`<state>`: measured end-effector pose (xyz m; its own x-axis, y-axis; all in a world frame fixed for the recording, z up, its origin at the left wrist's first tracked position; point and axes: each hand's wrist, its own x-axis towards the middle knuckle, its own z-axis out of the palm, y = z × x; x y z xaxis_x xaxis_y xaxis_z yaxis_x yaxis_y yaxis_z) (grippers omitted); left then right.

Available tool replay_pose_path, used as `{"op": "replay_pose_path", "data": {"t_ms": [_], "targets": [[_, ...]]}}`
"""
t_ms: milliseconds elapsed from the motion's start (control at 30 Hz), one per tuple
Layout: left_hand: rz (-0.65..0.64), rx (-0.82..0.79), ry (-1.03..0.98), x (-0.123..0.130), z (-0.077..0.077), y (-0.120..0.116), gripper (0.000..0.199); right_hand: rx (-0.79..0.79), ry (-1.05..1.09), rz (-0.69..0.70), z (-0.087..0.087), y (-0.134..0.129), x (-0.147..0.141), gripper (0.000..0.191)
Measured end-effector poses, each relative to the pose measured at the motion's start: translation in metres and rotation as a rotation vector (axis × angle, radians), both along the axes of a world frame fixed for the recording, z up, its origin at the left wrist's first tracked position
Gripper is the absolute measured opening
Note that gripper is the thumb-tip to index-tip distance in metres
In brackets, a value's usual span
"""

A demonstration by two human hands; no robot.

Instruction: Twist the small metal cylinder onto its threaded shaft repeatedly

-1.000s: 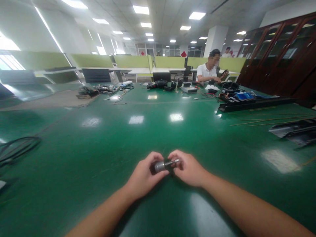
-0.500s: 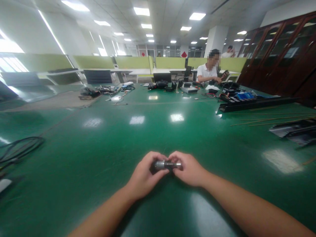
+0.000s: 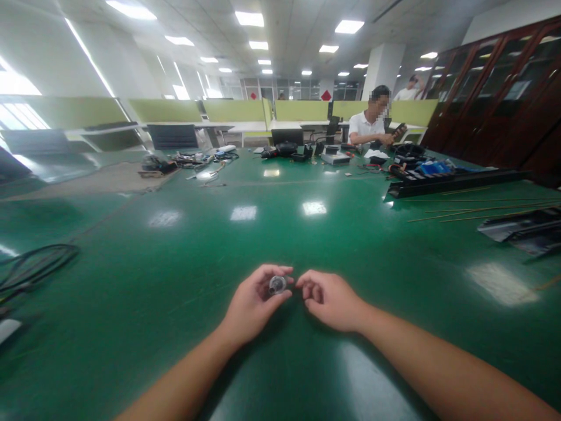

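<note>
A small metal cylindrical part (image 3: 277,285) is in my left hand (image 3: 256,304), between the thumb and fingers, with its round end turned toward the camera. My right hand (image 3: 331,299) is just to the right, its fingers curled and apart from the part. Nothing shows between the fingers of the right hand. Both hands are low over the green table (image 3: 197,245), near its front middle.
Black cables (image 3: 41,263) lie at the left edge. Black metal rails (image 3: 456,182) and thin rods (image 3: 482,210) are at the right. Across the table, a person in white (image 3: 366,126) sits behind electronic parts and tools (image 3: 336,158).
The metal part has turned from lying sideways between both hands to pointing its end at the camera. My right hand has let go of it.
</note>
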<state>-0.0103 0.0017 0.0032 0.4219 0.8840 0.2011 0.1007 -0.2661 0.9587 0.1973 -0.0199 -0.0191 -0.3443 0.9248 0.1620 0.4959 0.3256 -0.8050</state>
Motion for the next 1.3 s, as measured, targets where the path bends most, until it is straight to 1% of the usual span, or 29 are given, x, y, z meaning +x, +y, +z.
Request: {"op": "replay_pose_path", "data": {"t_ms": [267,400,567,800,900,1000,1100,1200,1300], "targets": [[-0.034,-0.022,0.025,0.000,0.003,-0.002,0.025,0.039,-0.060,-0.008,0.002,-0.001,-0.002,0.028],[-0.040,-0.048,0.006,-0.001,0.000,0.000,0.027,0.059,-0.081,-0.011,0.002,-0.002,-0.003,0.027],[-0.048,-0.052,0.008,0.000,-0.004,0.003,0.024,0.080,-0.080,-0.007,0.002,-0.001,-0.002,0.027],[-0.058,-0.039,0.022,0.000,-0.005,0.003,0.021,0.054,-0.054,0.002,0.001,0.000,-0.001,0.029],[-0.047,-0.010,0.048,0.000,-0.005,0.002,0.022,0.041,-0.037,0.001,0.000,0.000,-0.001,0.029],[-0.055,0.025,0.127,0.000,-0.003,0.001,0.026,0.042,-0.022,-0.001,-0.001,0.000,-0.001,0.028],[-0.056,0.118,0.223,0.000,0.002,0.000,0.026,0.038,0.029,-0.001,-0.001,0.000,0.000,0.029],[-0.071,0.227,0.292,0.000,0.006,-0.001,0.028,0.007,0.127,-0.013,-0.001,-0.001,0.001,0.035],[-0.082,0.264,0.322,0.000,0.006,-0.002,0.031,-0.028,0.182,-0.040,-0.002,-0.002,0.003,0.040]]}}
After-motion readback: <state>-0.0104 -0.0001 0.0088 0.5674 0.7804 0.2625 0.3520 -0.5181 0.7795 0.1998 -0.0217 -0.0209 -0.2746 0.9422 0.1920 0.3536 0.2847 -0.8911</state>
